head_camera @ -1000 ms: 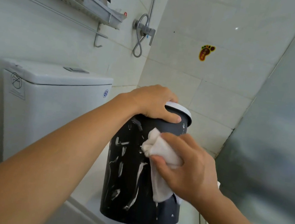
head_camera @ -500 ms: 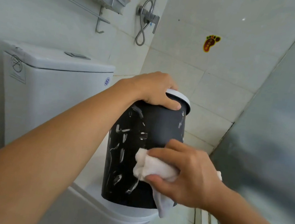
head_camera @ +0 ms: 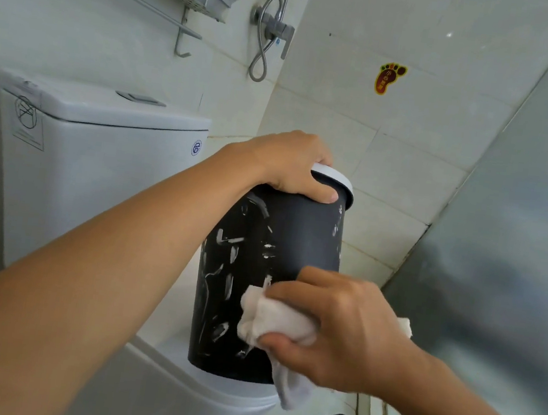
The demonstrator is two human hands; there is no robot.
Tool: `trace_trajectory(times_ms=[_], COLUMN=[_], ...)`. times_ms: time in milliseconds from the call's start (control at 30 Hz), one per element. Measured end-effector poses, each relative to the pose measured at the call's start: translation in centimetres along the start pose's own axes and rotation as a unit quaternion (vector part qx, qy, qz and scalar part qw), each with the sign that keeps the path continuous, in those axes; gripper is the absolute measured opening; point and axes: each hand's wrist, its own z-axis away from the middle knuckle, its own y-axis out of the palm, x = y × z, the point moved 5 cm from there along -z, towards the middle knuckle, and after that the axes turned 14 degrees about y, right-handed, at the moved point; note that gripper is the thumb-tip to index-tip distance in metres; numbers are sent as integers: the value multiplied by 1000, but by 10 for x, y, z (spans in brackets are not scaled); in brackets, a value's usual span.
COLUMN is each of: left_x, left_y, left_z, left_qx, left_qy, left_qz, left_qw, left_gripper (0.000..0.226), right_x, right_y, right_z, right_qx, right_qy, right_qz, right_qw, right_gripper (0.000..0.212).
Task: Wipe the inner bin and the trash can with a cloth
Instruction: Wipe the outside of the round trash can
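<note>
Black trash can [head_camera: 267, 275] stands on the closed toilet lid [head_camera: 184, 365], tilted slightly. Left hand [head_camera: 288, 164] clamps over its white top rim [head_camera: 341, 180], thumb on the wall just below. Right hand [head_camera: 337, 329] grips a bunched white cloth [head_camera: 272, 321], pressed against the lower wall beside pale scuff marks [head_camera: 224, 263]; a cloth tail hangs below the grip

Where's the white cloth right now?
The crumpled white cloth is low and right of centre, gripped by the right hand against the dark cylindrical trash can's lower side.
</note>
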Motion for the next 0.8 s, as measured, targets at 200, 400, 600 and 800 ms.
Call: trace_trajectory(times_ms=[200,400,600,800], left_x=[-11,-9,-11,-7], left_y=[1,-2,-2,-2], left_z=[-1,2,0,4], left_qx=[-6,18,19,24], left_qy=[-6,-13,-23,-12], left_qz=[-5,4,-1,1], left_qw=[1000,1000,1000,1000], left_gripper=[47,44,41,49], right_x=[-24,4,-20,-5], right_y=[-27,-5,-21,-2], right_z=[-47,-11,-38,-3], right_qx=[-153,16,-148,-12], right_qy=[92,3,103,26], right_qz=[-29,19,-27,-18], right_qw=[984,1000,983,999], right_gripper=[40,42,40,39])
